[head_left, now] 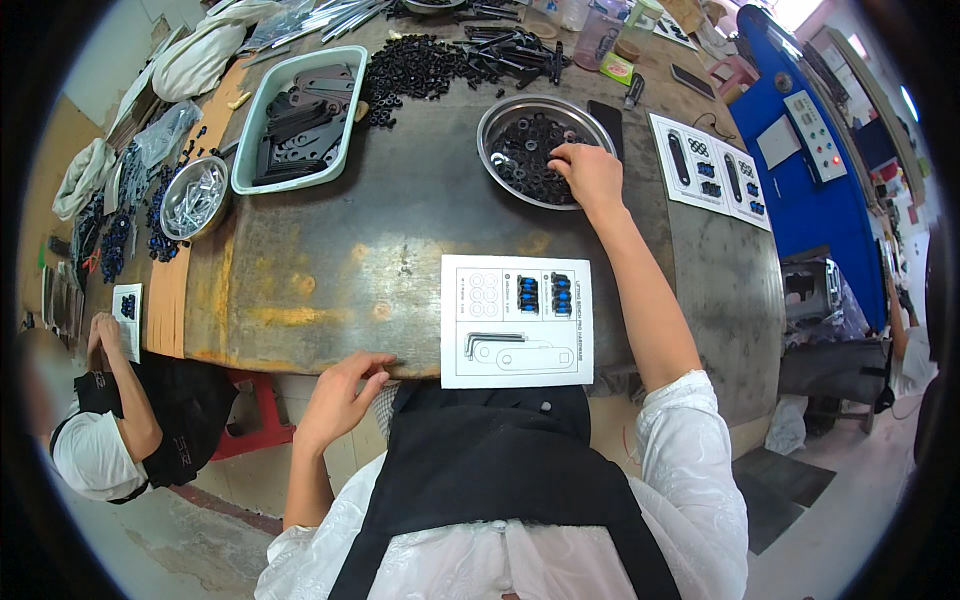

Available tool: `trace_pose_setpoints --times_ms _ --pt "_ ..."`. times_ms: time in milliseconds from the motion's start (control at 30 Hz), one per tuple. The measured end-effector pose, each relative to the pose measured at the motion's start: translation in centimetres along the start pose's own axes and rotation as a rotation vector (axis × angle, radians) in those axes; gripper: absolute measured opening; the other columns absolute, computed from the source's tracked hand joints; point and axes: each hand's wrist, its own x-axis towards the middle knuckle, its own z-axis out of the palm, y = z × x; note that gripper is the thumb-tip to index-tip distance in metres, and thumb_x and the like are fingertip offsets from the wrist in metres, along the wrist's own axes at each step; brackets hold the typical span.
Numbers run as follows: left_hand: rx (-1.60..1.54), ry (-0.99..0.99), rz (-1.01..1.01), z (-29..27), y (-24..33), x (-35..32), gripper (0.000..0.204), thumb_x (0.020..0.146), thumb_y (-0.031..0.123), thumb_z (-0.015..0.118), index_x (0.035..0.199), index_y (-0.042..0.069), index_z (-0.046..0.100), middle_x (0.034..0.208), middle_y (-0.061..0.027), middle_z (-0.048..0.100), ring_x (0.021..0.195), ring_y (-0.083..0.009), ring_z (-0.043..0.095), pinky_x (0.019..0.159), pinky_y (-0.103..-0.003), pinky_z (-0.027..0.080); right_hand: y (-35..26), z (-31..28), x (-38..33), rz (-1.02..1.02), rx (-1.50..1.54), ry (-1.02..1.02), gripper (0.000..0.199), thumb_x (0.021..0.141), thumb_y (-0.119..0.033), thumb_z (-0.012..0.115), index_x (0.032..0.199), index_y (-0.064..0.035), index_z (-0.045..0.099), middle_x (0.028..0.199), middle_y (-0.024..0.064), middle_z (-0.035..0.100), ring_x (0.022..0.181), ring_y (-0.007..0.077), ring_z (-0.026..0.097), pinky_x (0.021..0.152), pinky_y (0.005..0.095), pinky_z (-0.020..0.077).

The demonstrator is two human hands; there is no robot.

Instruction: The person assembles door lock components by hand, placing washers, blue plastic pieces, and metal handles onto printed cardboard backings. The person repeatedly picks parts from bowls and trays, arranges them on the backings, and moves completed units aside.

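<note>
Fingers (568, 155) of right hand (590, 175) curled, picking among small black rings (525, 160) — round steel bowl (497, 118).

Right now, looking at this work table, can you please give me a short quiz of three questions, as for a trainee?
1. True or false: the right hand reaches into the round steel bowl of black washers.
2. Where does the left hand rest? A) in the white tray of flat black plates B) on the near edge of the table C) on the white layout sheet
3. Fill in: the small steel bowl at the table's left edge holds ______ screws.

Key: 1 true; 2 B; 3 silver.
</note>
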Motion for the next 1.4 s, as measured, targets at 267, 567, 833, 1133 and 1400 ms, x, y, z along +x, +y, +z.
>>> trace_pose_setpoints --times_ms 267,567,833,1133,1400 --pt "0.034 0.025 -0.007 0.2 -0.9 -0.3 0.025 0.097 0.011 0.064 0.121 0.004 0.067 0.100 -0.0149 0.068 0.091 -0.0302 0.067 0.079 -0.038 0.053 -6.9 -5.0 -4.7 -0.051 0.512 -0.401 0.027 0.082 -0.031 0.081 0.101 -0.0108 0.080 0.088 0.0107 0.077 0.080 0.0254 0.074 0.077 0.0344 0.0570" --pt "0.068 0.028 0.004 0.0 0.0 -0.1 0.023 0.098 0.013 0.063 0.119 0.005 0.067 0.101 -0.0140 0.067 0.092 -0.0315 0.068 0.082 -0.040 0.053 -10.5 -2.6 -9.6 -0.075 0.480 -0.704 0.036 0.080 -0.005 0.078 0.116 -0.0049 0.075 0.096 0.0169 0.076 0.090 0.0301 0.073 0.085 0.0385 0.0567" --pt "0.031 0.031 0.067 1.7 -0.6 0.6 0.023 0.099 0.013 0.062 0.120 0.006 0.067 0.099 -0.0136 0.066 0.090 -0.0306 0.067 0.079 -0.039 0.053 -9.5 -3.0 -10.7 0.017 0.600 -0.616 0.044 0.081 0.003 0.073 0.124 -0.0034 0.069 0.107 0.0159 0.075 0.088 0.0238 0.074 0.084 0.0356 0.0574" --pt "0.058 -0.015 0.097 2.7 0.6 2.2 0.024 0.098 0.013 0.062 0.121 0.007 0.068 0.097 -0.0131 0.065 0.088 -0.0295 0.066 0.077 -0.038 0.052 -9.2 -2.9 -11.5 0.041 0.674 -0.534 0.042 0.080 -0.003 0.077 0.121 -0.0053 0.070 0.110 0.0115 0.074 0.080 0.0191 0.071 0.075 0.0330 0.0568" --pt "0.209 0.083 0.339 6.3 1.9 8.0 0.025 0.094 0.010 0.063 0.116 0.015 0.072 0.092 -0.0096 0.060 0.085 -0.0302 0.065 0.074 -0.042 0.052 -8.6 -2.7 -12.5 0.673 1.854 -0.579 0.033 0.095 -0.007 0.068 0.125 0.0063 0.064 0.101 0.0112 0.072 0.087 0.0180 0.071 0.080 0.0266 0.0566"
